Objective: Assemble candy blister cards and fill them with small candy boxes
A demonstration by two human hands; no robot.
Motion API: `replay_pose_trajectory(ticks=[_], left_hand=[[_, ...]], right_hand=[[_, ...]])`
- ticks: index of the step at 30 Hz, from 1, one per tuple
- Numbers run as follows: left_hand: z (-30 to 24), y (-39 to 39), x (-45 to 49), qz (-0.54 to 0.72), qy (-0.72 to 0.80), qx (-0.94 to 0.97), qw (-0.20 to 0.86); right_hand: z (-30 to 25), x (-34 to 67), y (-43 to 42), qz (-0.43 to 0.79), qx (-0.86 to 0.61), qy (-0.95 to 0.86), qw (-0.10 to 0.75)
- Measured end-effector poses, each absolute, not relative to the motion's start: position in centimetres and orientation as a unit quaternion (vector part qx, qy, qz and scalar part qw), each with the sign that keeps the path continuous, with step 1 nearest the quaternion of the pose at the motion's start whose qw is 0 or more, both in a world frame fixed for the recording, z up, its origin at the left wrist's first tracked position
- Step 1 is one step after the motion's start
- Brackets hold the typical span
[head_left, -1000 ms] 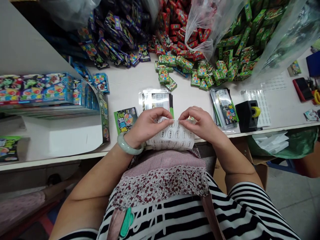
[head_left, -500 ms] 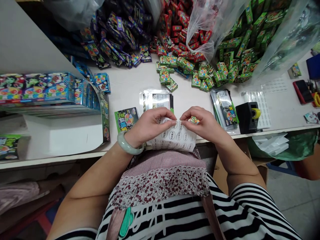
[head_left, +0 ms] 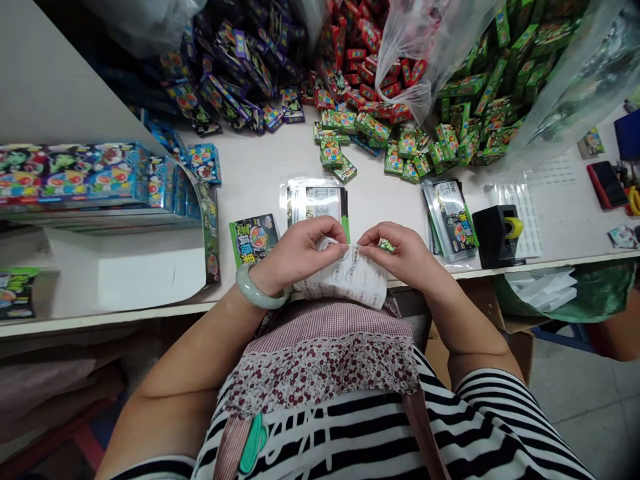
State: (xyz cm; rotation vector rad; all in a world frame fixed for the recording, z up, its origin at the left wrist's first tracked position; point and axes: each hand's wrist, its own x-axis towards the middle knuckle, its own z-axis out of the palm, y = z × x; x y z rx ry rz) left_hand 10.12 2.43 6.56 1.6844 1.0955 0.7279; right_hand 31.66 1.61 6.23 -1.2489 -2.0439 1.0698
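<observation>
A white sheet of round printed stickers (head_left: 353, 279) hangs between my hands at the table's front edge, its lower end over my apron. My left hand (head_left: 300, 255), with a pale green bangle on the wrist, pinches the sheet's upper edge between thumb and fingertips. Opposite it, the thumb and forefinger of my right hand (head_left: 400, 255) pinch the same edge a little to the right. Part of a small green box (head_left: 385, 245) shows behind my right fingers. Just beyond my hands lies a stack of clear plastic sleeves with printed cards (head_left: 320, 200). A black-green printed card (head_left: 254, 237) lies left of it.
Purple boxes (head_left: 235, 60), red boxes (head_left: 357, 60) and green boxes (head_left: 480, 120) are heaped at the back, partly under plastic bags. On the right stand a black tape dispenser (head_left: 493, 237) and more sleeved cards (head_left: 453, 220). An open tray (head_left: 150, 273) with upright boxes is at left.
My right hand has shifted slightly left and down, closer to my left. The sticker sheet has dipped and tilted a little with it. My left hand is nearly where it was.
</observation>
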Motion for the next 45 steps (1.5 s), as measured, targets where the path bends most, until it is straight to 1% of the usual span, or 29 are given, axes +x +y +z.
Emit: replay_pose_trajectory(ticks=[2,5,9,16,24,32,36,40,45], left_hand=[[6.4,2.4,10.0,0.297,0.446,0.689,0.488],[6.1,2.3,9.8,0.295,0.443,0.681,0.503],[5.6,2.2,9.6,0.292,0.447,0.664,0.524],[5.7,2.2,9.9,0.302,0.439,0.662,0.527],[6.0,2.1,10.5,0.298,0.443,0.670,0.515],[5.8,2.2,10.5,0.290,0.453,0.669,0.513],[5.7,2.2,10.6,0.302,0.459,0.662,0.510],[5.7,2.2,10.5,0.304,0.446,0.660,0.523],[5.3,2.0,9.4,0.342,0.470,0.624,0.522]], right_hand=[[6.1,31.8,1.6,0.438,-0.462,-0.725,0.262],[6.2,31.9,1.6,0.469,-0.471,-0.700,0.261],[6.1,32.0,1.4,0.473,-0.472,-0.696,0.261],[6.2,32.1,1.3,0.472,-0.474,-0.703,0.241],[6.3,31.8,1.4,0.399,-0.438,-0.762,0.262],[6.7,31.3,0.9,0.292,-0.450,-0.808,0.244],[6.7,31.2,0.7,0.287,-0.460,-0.805,0.242],[6.5,31.1,1.1,0.308,-0.455,-0.800,0.242],[6.3,31.3,1.6,0.321,-0.455,-0.798,0.230]])
